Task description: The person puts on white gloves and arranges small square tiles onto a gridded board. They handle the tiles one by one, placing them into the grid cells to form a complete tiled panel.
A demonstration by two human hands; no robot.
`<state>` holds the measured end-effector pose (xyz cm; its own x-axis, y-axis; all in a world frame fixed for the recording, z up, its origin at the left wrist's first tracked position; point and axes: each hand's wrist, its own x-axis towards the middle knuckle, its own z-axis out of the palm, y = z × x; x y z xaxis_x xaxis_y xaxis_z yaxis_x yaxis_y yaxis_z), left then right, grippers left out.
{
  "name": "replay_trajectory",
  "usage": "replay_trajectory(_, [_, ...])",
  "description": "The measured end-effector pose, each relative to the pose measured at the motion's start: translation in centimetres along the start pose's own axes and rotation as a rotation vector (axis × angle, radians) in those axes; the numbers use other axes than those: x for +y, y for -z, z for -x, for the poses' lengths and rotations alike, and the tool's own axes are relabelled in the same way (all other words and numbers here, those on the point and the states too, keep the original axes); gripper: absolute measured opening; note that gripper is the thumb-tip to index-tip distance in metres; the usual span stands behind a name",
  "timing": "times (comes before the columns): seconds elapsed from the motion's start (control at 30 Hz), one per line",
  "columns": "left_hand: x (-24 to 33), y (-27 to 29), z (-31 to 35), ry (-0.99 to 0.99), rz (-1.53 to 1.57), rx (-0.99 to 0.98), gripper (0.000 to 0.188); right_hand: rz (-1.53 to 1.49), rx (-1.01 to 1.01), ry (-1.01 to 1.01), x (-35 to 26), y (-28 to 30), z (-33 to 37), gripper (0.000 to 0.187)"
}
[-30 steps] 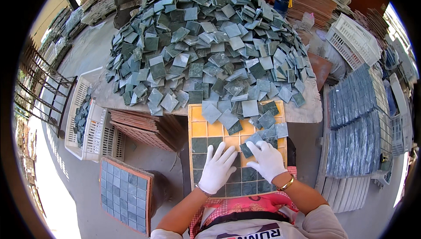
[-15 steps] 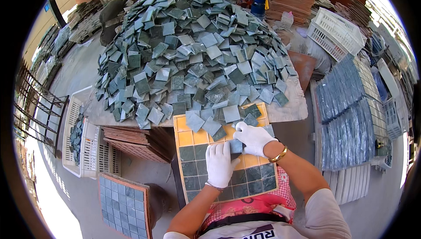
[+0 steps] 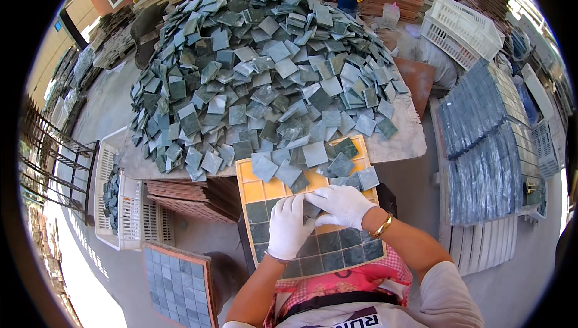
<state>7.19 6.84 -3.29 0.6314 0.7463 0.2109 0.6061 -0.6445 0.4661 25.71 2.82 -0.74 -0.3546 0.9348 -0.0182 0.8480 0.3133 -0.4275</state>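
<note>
The yellow gridded tray (image 3: pixel 253 190) holds square tiles (image 3: pixel 330 241) in its lower compartments, loose ones across its upper end; the slatted white crate (image 3: pixel 129 213) holds dark pieces. The gloved right hand (image 3: pixel 343 205) has closed in against the left hand (image 3: pixel 289 227), fingers curled, a mostly hidden tile (image 3: pixel 311 209) between; whether pinched, I cannot tell. Tiles look flat, stony, mottled grey-green.

Matt cloth gloves (image 3: pixel 287 228) sit over a smooth, plastic-looking tray (image 3: pixel 255 190); beyond it lie dull, stone-like tiles (image 3: pixel 247 81).
</note>
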Motion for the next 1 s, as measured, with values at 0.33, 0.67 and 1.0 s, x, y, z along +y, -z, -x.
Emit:
replay_trajectory(0.33, [-1.9, 1.6, -0.1, 0.064, 0.264, -0.16, 0.063, -0.11, 0.054, -0.01, -0.6, -0.6, -1.6, 0.017])
replay_trajectory(0.67, [-3.3, 2.1, 0.2, -0.002, 0.274, -0.155, 0.065, 0.052, 0.051, -0.049, 1.1, 0.2, -0.7, 0.013])
replay_trajectory(1.0, [-2.8, 1.0, 0.3, 0.012, 0.138, -0.053, 0.053, -0.012, 0.096, -0.202, -2.1, -4.4, 3.0, 0.016])
